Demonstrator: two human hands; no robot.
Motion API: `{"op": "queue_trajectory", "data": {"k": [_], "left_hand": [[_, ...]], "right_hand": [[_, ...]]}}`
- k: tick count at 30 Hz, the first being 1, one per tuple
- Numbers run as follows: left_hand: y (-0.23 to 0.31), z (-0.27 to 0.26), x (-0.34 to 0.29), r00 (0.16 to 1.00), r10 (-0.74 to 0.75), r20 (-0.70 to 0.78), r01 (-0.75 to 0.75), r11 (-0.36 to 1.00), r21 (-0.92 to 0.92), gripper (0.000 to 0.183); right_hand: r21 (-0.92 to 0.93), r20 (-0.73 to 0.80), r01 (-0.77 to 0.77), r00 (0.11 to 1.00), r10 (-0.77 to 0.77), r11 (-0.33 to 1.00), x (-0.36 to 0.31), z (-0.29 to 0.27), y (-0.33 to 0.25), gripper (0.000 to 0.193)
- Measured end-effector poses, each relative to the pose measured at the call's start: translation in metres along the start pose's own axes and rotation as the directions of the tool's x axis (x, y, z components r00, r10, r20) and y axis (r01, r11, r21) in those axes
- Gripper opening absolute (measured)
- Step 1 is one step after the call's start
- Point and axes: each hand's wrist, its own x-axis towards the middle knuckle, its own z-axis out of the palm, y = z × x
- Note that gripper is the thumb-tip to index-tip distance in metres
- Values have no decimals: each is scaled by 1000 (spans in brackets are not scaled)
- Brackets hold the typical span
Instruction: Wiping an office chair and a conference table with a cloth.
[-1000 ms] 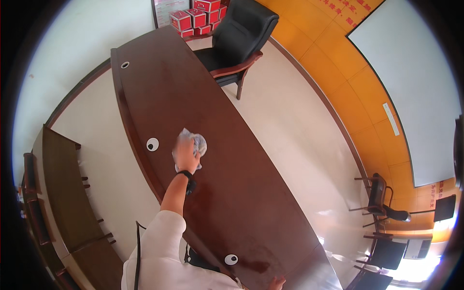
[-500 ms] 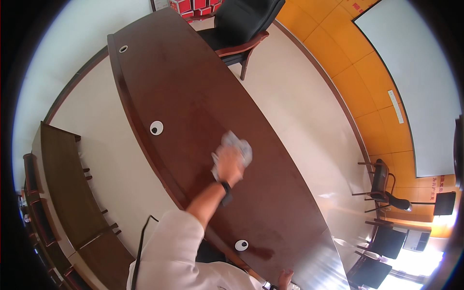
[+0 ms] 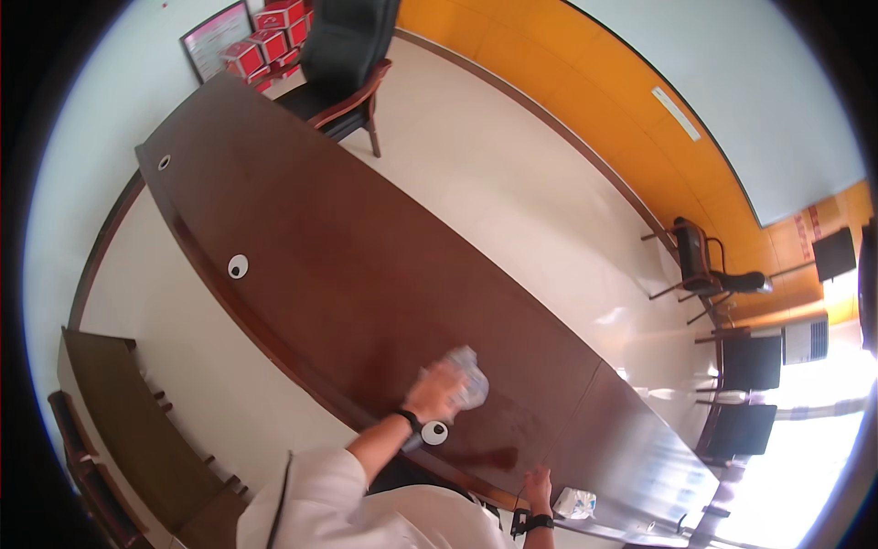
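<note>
My left hand presses a crumpled pale cloth onto the dark brown tabletop. Its fingers are smeared by motion and partly lost against the cloth. A dark band circles that wrist. Just below this hand lies a round white cable-hole cover with a black centre. My right hand is by the table's near edge, fingers stretched out and holding nothing. Beside it on the tabletop sits a small white pack. Near the right hand a dark wet-looking or shadowed patch marks the wood.
Another cable-hole cover and a ringed hole line the table's left side. A black armchair stands at the far end, near red boxes. More chairs stand on the right. A second long table is at left.
The view has swung, shifting the table leftward and down. My left hand has drawn the cloth nearer, close to the near cable-hole cover. More of my right hand and the white pack now shows.
</note>
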Motion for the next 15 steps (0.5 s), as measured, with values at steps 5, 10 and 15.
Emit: {"op": "queue_trajectory", "data": {"k": [5, 10, 15], "left_hand": [[-94, -105, -13, 770, -339, -540, 566, 753, 335, 61], [-96, -95, 7, 248, -503, -828, 898, 439, 3, 56], [15, 41, 50, 519, -347, -781, 763, 600, 240, 52]], "right_hand": [[-12, 6, -3, 1000, 3, 1000, 5, 5, 64, 44], [227, -13, 33, 999, -31, 973, 7, 4, 184, 31], [563, 168, -165, 982, 83, 810, 12, -29, 232, 25]]}}
